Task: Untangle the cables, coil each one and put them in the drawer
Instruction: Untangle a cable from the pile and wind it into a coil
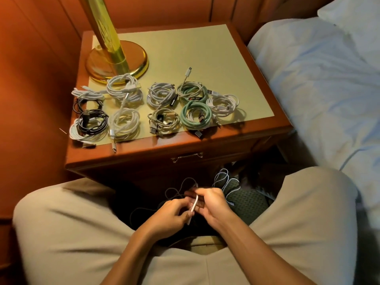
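Both hands work between my knees, below the nightstand. My left hand (173, 212) and my right hand (211, 202) pinch a white cable (194, 204) that runs taut between them. Loose loops of white cable (225, 182) and thin dark cable (176, 190) hang past my fingers toward the floor. Several coiled cables lie on the nightstand top: white coils (124, 90), a black coil (92, 120), green coils (195, 115) and a beige coil (164, 120). The drawer (205, 149) under the top is shut, its brass handle (187, 156) facing me.
A brass lamp base (117, 62) stands at the nightstand's back left. A bed with white sheets (320, 89) fills the right side. Wood-panelled wall runs along the left. My knees in beige trousers (72, 223) flank the hands.
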The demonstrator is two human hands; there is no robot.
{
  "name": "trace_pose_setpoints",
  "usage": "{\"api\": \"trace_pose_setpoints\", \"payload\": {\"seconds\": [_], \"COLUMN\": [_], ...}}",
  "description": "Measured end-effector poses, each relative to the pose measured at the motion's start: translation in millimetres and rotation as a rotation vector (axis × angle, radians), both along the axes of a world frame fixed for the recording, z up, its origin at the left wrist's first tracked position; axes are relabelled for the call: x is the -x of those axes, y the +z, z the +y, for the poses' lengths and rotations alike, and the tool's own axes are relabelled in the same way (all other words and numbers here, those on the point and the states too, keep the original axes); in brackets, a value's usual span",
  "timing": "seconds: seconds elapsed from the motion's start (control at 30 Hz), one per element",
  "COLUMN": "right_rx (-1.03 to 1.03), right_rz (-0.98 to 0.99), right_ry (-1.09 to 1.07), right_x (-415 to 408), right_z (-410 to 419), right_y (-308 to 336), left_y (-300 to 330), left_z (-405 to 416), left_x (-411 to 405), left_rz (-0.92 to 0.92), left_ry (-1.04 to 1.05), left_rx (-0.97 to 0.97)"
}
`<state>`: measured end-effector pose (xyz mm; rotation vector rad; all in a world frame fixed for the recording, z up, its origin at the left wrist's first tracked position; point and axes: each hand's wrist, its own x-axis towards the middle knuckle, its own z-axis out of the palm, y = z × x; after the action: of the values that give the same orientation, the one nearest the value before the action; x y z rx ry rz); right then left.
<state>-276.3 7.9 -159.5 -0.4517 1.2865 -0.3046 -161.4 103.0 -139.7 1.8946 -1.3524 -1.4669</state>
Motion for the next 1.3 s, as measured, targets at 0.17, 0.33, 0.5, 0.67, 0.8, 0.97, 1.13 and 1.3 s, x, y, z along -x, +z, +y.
{"api": "trace_pose_setpoints", "payload": {"seconds": [0.17, 0.33, 0.5, 0.67, 0.8, 0.97, 1.13, 1.3], "right_rx": [0.157, 0.344, 0.524, 0.509, 0.578, 0.697, 0.936, 0.772], "right_rz": [0.107, 0.218, 0.261, 0.152, 0.317, 0.526, 0.619, 0.232], "right_ry": [0.0, 0.097, 0.339, 0.489, 0.581, 0.727, 0.946, 0.852], "right_x": [1, -2, 1, -1, -3, 8, -2, -1], "right_z": [-6, -8, -2, 5, 10, 14, 13, 24], "right_y": [-4, -7, -12, -13, -15, -19, 4, 4], "left_y": [5, 11, 12, 11, 9, 8, 12, 17], "left_z": [-14, -19, -16, -14, -12, -9, -13, -18], "left_x": [7, 12, 14, 8, 9, 15, 3, -13], "left_rz": [0.32, 0.685, 1.067, 1.15, 1.085, 1.002, 1.185, 1.403], "left_ry": [0.236, 0.565, 0.648, 0.668, 0.698, 0.64, 0.983, 1.423], "left_rx": [-0.076, -0.055, -0.049, -0.055, -0.091, -0.205, -0.044, 0.101]}}
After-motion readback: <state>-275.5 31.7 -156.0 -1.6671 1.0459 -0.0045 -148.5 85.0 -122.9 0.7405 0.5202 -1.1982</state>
